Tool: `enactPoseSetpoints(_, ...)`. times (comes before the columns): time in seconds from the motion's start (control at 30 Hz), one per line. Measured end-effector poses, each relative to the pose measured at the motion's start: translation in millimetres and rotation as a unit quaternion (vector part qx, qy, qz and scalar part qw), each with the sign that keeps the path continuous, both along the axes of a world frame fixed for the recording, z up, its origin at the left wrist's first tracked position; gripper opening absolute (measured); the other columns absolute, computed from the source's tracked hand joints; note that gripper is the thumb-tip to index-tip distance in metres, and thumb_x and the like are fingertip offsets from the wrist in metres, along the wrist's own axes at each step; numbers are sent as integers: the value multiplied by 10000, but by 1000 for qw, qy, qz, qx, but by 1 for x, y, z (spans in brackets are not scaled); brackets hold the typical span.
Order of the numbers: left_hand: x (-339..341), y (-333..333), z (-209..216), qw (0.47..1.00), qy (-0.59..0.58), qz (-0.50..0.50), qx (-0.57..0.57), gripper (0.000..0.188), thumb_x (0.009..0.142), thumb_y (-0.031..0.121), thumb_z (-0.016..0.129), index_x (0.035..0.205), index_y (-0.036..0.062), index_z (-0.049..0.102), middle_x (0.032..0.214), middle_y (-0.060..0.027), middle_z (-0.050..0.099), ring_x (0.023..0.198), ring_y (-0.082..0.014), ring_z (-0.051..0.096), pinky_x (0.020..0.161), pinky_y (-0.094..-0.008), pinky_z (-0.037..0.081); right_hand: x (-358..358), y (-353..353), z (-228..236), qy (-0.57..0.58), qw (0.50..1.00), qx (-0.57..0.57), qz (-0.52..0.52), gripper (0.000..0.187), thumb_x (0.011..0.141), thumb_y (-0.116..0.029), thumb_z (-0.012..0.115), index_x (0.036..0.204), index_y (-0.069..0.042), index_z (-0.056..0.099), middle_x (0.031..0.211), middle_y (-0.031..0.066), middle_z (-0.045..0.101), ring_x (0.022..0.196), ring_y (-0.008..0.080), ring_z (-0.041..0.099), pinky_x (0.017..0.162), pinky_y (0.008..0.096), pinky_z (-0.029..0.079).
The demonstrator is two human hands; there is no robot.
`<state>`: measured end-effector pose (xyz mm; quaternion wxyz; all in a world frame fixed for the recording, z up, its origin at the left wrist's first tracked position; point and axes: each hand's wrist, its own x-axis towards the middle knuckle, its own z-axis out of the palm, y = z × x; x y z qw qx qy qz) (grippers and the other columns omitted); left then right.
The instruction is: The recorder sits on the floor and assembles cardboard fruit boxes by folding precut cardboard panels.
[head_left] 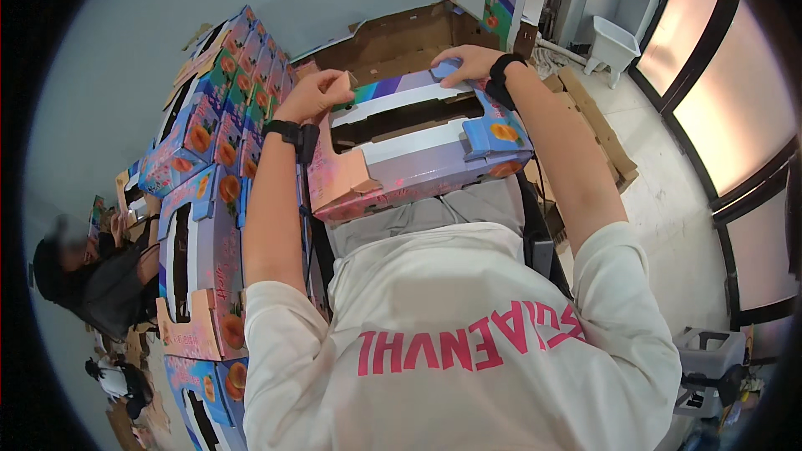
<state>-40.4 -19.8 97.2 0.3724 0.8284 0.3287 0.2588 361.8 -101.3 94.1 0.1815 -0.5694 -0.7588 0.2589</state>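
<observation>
A colourful cardboard fruit box [409, 184], printed with peaches, rests on my lap. A long opening runs along its top between white strips. Its near corner flaps lie folded on the top, peach-coloured at left and blue at right. My left hand [316, 97] is closed at the far left corner, pinching a small peach-coloured flap [347, 82] that stands up. At the far right corner my right hand [474, 65] curls its thumb and fingers around a blue flap [447, 67]. Both wrists wear black bands.
Similar boxes [200, 138] are stacked along my left side. An open brown cardboard box [401, 38] stands beyond my lap, and flat cardboard [593, 129] lies at right. A white basin [614, 43] stands by the glass doors. Two people [109, 284] are at far left.
</observation>
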Motion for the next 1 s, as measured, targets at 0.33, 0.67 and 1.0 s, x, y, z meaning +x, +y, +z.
enactPoseSetpoints(0.33, 3, -17, 4, 991, 103, 20, 79, 702, 825, 390, 930, 1369, 13, 695, 1219, -119, 765, 1117, -227, 709, 990, -354, 543, -16, 4, 0, -73, 992, 102, 20, 632, 797, -497, 873, 1304, -131, 778, 1300, 215, 738, 1211, 361, 705, 1023, 452, 569)
enactPoseSetpoints(0.67, 5, -18, -1, 983, 136, 49, 111, 773, 804, 423, 940, 1409, 23, 671, 1225, -136, 760, 1118, -241, 722, 984, -363, 557, -76, -6, -1, -467, 838, 281, -28, 172, 911, -111, 685, 964, -98, 848, 1012, 157, 813, 1002, 336, 793, 865, 441, 639)
enactPoseSetpoints(1.0, 1, -21, -1, 986, 108, 43, 117, 736, 751, 358, 934, 1369, 36, 697, 1232, -148, 770, 1127, -276, 732, 1006, -372, 553, -71, -18, -4, -407, 852, 317, -86, 134, 926, -82, 667, 955, -60, 796, 1007, 159, 802, 996, 336, 788, 852, 423, 636)
